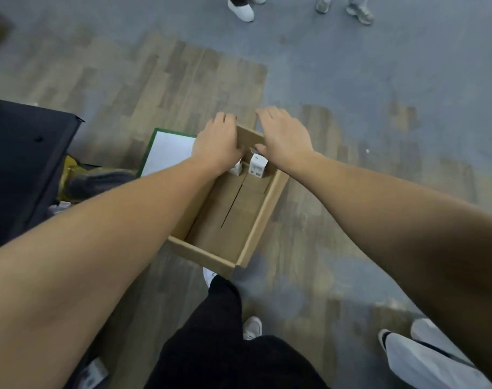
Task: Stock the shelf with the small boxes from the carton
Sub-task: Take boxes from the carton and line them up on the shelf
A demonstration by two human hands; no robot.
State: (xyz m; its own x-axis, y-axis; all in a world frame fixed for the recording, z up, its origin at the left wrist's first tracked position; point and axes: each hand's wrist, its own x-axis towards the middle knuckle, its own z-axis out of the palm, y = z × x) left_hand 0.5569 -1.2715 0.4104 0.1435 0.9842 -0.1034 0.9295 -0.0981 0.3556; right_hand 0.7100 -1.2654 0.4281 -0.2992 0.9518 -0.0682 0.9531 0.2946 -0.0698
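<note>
An open cardboard carton (256, 220) lies on the floor in front of me. Two small white boxes stand at its far end: one (258, 165) in plain sight, the other (236, 169) partly hidden under my left wrist. My left hand (216, 144) grips the carton's far wall near its left corner, fingers over the outside and thumb inside. My right hand (284, 138) holds the same wall at the right corner, its thumb inside just above the visible small box. The rest of the carton floor is bare.
A black fabric-covered object (23, 164) stands at the left, with a green-edged white sheet (169, 153) beside the carton. My legs in black trousers (225, 346) are below. Other people's feet (242, 8) stand at the top, and a white-trousered leg (424, 360) at bottom right.
</note>
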